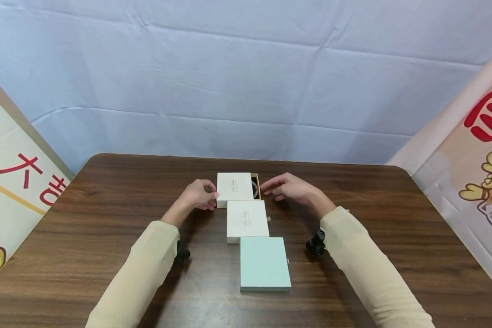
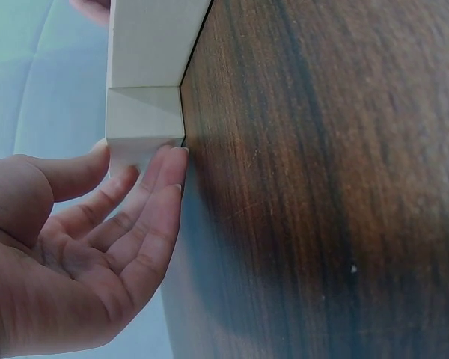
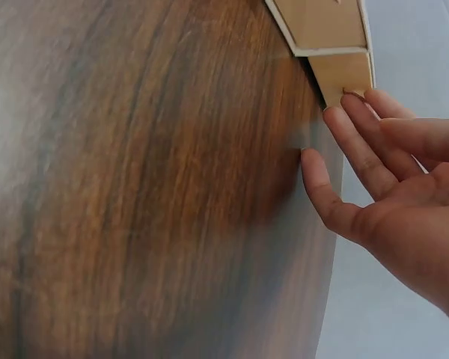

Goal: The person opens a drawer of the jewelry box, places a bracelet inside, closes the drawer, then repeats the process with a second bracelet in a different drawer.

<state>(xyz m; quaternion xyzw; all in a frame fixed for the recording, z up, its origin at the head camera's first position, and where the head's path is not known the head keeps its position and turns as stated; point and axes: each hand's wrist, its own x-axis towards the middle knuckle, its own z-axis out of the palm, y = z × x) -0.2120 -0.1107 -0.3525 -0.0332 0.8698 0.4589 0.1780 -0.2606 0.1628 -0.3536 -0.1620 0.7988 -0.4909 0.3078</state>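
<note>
A white drawer box with gold lettering lies at the back of the row. Its tan inner drawer sticks out a little at the right, with a dark inside and a pale curved item partly hidden there. At the box's left end, my left hand holds the corner, thumb at the upper edge and fingertips against the end and lower edge. From the right, my right hand reaches to the drawer front with fingers extended, fingertips right by its small ribbon pull.
A second white box with a ribbon tab at its right lies just in front, and a mint-green box lies nearer me. All stand on a dark wooden table. Pale cloth hangs behind the far edge; printed cloths flank both sides.
</note>
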